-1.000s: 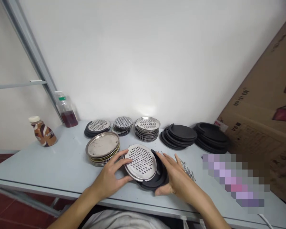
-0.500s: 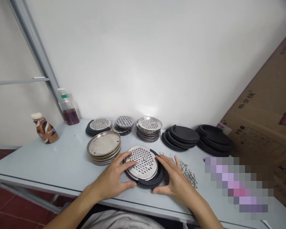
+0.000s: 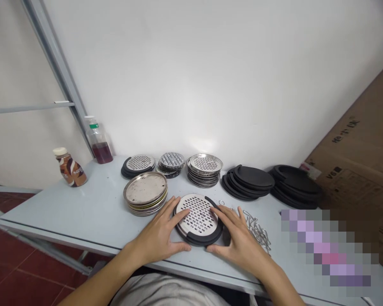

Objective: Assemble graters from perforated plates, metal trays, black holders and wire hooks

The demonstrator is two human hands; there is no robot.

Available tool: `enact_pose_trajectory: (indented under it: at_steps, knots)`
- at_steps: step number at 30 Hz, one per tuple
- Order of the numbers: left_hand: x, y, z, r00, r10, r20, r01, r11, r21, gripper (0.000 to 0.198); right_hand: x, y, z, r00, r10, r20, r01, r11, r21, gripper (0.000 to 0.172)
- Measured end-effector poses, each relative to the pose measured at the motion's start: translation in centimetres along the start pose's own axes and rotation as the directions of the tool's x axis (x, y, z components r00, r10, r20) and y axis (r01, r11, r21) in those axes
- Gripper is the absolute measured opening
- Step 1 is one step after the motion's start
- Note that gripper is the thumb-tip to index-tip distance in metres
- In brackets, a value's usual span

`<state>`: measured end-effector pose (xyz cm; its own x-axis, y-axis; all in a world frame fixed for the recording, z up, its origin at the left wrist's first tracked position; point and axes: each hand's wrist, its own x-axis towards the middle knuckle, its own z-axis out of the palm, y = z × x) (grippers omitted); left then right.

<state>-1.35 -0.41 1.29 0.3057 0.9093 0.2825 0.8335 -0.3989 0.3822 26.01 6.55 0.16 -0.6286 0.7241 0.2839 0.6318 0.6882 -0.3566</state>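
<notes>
Perforated steel disc [image 3: 198, 216] seated in a black rubber base [image 3: 201, 240], gripped at opposite edges by the left hand [image 3: 158, 233] and right hand [image 3: 239, 242], fingers [image 3: 175, 216] spread.

We note a perforated steel disc [image 3: 197, 214], bright and smooth with a brushed sheen, seated in a matt black ring [image 3: 207, 240], probably rubber or plastic. Beside it, a stack of plain steel plates [image 3: 145, 188] looks glossy but scuffed. The stacked black discs [image 3: 253, 177] are matt and smooth. We see thin shiny wire hooks [image 3: 257, 232] on the smooth, pale painted tabletop [image 3: 51, 208]. Further right stands a rough, matt corrugated cardboard box [image 3: 354, 170]; at left, a clear glossy plastic bottle [image 3: 98, 142].
</notes>
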Motion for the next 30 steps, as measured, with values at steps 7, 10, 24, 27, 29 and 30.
enact_pose_trajectory:
  at_steps: [7, 10, 24, 27, 29, 30]
  knots:
    - [0.1, -0.1, -0.1, 0.998, -0.058, 0.003, 0.058, 0.996, -0.067, 0.087, 0.1, -0.1, -1.3, 0.999, 0.002, -0.041, -0.001, 1.000, 0.020, 0.069]
    - [0.1, -0.2, -0.2, 0.999, -0.045, -0.018, 0.044, 0.995, -0.084, 0.085, 0.1, -0.2, -1.8, 0.999, -0.013, -0.038, 0.013, 1.000, 0.017, 0.068]
    - [0.0, -1.0, -1.0, 0.986, -0.130, -0.108, 0.082, 0.929, -0.362, 0.093, 0.9, -0.8, -1.8, 0.936, -0.213, -0.280, 0.189, 0.976, -0.110, 0.034]
    - [-0.2, -1.1, -1.0, 0.986, -0.127, -0.108, 0.066, 0.892, -0.446, 0.098, 1.7, -1.6, -2.9, 0.947, -0.097, -0.307, 0.109, 0.994, 0.022, 0.026]
    - [-0.2, -1.1, -0.9, 0.987, -0.114, -0.117, 0.047, 0.885, -0.464, 0.098, 2.2, -2.3, -3.3, 0.947, 0.067, -0.313, -0.024, 0.990, 0.140, 0.027]
    - [-0.1, -1.0, -0.9, 0.987, -0.113, -0.114, 0.048, 0.886, -0.462, 0.099, 2.5, -2.6, -3.3, 0.942, 0.153, -0.297, -0.092, 0.973, 0.210, 0.030]
